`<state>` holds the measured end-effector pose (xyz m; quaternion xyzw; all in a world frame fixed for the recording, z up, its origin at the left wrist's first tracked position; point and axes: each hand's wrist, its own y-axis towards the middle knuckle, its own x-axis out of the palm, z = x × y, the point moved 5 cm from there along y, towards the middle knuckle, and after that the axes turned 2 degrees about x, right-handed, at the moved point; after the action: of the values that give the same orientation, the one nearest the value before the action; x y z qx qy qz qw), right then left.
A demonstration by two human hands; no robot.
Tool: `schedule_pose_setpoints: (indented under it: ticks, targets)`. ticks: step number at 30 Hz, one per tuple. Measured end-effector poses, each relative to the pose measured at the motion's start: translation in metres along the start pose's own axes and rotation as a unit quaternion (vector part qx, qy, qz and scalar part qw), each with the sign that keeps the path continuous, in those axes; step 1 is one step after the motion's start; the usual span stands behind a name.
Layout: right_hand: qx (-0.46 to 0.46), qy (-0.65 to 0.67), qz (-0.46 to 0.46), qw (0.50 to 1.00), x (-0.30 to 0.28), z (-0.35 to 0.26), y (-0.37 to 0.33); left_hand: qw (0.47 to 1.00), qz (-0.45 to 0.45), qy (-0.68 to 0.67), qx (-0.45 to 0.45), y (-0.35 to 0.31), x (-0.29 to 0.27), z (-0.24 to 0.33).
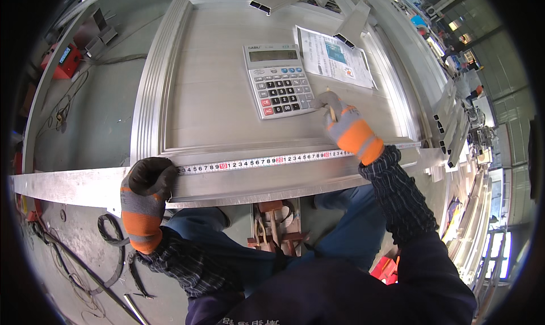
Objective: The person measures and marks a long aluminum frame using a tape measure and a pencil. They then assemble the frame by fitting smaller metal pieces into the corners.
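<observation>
In the head view, the left hand (pixel 146 197) is pinching the start of the measuring tape (pixel 258 161), which is lying along the near rail (pixel 272 183) of the metal frame (pixel 149 101), while the right hand (pixel 347 126) is gripping a slim pencil-like stick (pixel 332 114) beside the calculator (pixel 278 81). Keeping the tape taut and parallel to the edge is probably serving accuracy best; the ridged, silvery frame is bordering a smooth, flat panel (pixel 213 87).

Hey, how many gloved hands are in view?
2: the left hand, at the left end of the tape measure, and the right hand, just right of the calculator. Distant ones may be hidden.
</observation>
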<state>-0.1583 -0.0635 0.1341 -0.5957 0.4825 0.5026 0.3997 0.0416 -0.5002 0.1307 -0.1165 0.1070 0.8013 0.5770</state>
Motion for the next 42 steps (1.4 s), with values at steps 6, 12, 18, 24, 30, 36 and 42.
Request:
schedule_pose_setpoints:
  ticks: [6,12,18,24,30,36,42]
  targets:
    - [-0.127,0.264,0.098,0.951,-0.044,-0.062,-0.061,1.000,0.010,-0.008,-0.022,-0.003,0.002,0.007]
    - [-0.122,0.412,0.122,0.895,-0.043,-0.105,-0.120,1.000,0.030,0.001,0.004,-0.005,0.003,0.012]
    - [-0.268,0.343,0.130,0.891,-0.051,-0.140,-0.142,0.999,0.020,0.041,0.028,-0.004,0.004,0.017]
    - [-0.228,0.353,0.135,0.897,-0.043,-0.145,-0.146,0.966,0.063,0.169,0.183,-0.005,0.007,0.044]
    - [-0.192,0.324,0.147,0.914,-0.039,-0.142,-0.151,0.969,-0.027,0.160,0.185,0.004,0.050,0.055]
    - [-0.261,0.314,0.167,0.897,-0.033,-0.137,-0.147,0.937,-0.045,0.243,0.246,0.006,0.072,0.062]
    - [-0.298,0.304,0.204,0.882,-0.017,-0.122,-0.142,0.907,-0.054,0.287,0.303,0.003,0.102,0.081]
